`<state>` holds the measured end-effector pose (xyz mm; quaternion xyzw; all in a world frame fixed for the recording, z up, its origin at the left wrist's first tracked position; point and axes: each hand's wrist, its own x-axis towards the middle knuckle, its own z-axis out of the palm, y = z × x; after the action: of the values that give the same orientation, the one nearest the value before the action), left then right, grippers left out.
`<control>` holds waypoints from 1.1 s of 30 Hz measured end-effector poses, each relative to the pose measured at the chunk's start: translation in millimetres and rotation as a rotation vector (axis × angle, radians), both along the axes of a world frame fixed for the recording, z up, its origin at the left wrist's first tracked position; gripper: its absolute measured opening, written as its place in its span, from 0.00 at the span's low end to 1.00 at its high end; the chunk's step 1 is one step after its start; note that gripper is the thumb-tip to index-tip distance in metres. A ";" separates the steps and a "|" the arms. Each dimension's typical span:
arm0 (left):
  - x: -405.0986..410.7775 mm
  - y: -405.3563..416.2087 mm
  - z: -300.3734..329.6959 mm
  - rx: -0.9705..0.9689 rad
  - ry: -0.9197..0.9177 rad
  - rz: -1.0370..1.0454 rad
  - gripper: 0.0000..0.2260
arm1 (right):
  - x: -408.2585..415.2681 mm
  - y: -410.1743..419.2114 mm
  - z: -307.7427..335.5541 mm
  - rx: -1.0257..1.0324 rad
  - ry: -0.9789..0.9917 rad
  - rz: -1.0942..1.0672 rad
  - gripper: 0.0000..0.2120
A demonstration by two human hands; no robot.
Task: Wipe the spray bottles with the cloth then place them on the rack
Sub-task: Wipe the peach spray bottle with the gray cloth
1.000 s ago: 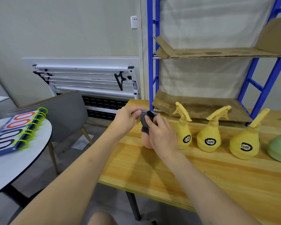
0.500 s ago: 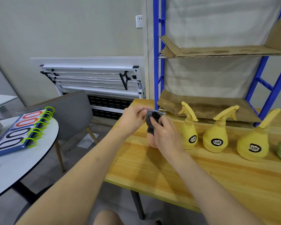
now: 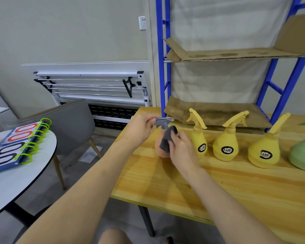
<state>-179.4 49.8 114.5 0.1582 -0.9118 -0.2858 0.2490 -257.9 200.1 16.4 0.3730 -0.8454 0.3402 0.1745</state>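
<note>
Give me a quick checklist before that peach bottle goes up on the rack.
1. Left hand holds the grey trigger head: ok.
2. Right hand presses the dark cloth on the peach bottle: ok.
3. Bottle wiped all round: cannot tell.
4. Lower rack shelf has bare room: ok.
5. Nearest yellow bottle stands close by the right hand: not ok, may get knocked.

You have one view only, from the head, looking forward and down. It is close over the table's (image 3: 218, 194) near-left corner, facing the rack (image 3: 163, 67).
</note>
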 end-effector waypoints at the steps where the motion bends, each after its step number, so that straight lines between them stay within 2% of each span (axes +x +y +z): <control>1: -0.3 -0.3 0.4 -0.010 0.007 -0.006 0.13 | -2.7 5.2 -6.0 0.015 -0.040 -0.024 0.16; 4: -1.2 0.9 2.1 -0.027 0.005 -0.007 0.13 | 0.1 16.8 -5.9 -0.039 -0.039 0.018 0.17; 8: -0.1 4.8 5.4 -0.064 0.005 0.009 0.13 | 14.3 0.7 25.0 -0.220 0.039 0.086 0.18; 13: 3.4 5.4 6.1 -0.056 -0.012 0.012 0.13 | 16.5 -12.5 23.0 -0.140 -0.022 0.081 0.20; 17: 1.8 6.1 6.7 -0.043 -0.028 0.017 0.14 | 13.2 1.9 -0.5 -0.120 -0.132 0.000 0.16; 22: 2.2 4.2 7.7 -0.051 -0.037 0.018 0.14 | 16.0 2.9 18.8 -0.209 -0.048 0.018 0.17; 25: 1.9 1.7 5.3 -0.041 -0.054 0.012 0.14 | 15.7 -2.9 19.0 -0.192 -0.056 0.046 0.17; 30: 1.4 -4.1 0.7 -0.007 -0.041 -0.004 0.15 | 9.8 8.7 -4.6 -0.121 -0.190 -0.007 0.12; 33: -3.0 -6.3 1.9 -0.022 -0.054 -0.018 0.14 | 8.0 8.6 5.9 -0.239 -0.275 0.001 0.10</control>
<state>-182.4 43.4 116.4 0.1550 -0.9226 -0.2737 0.2234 -250.0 208.7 22.3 0.3003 -0.8146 0.4860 0.1002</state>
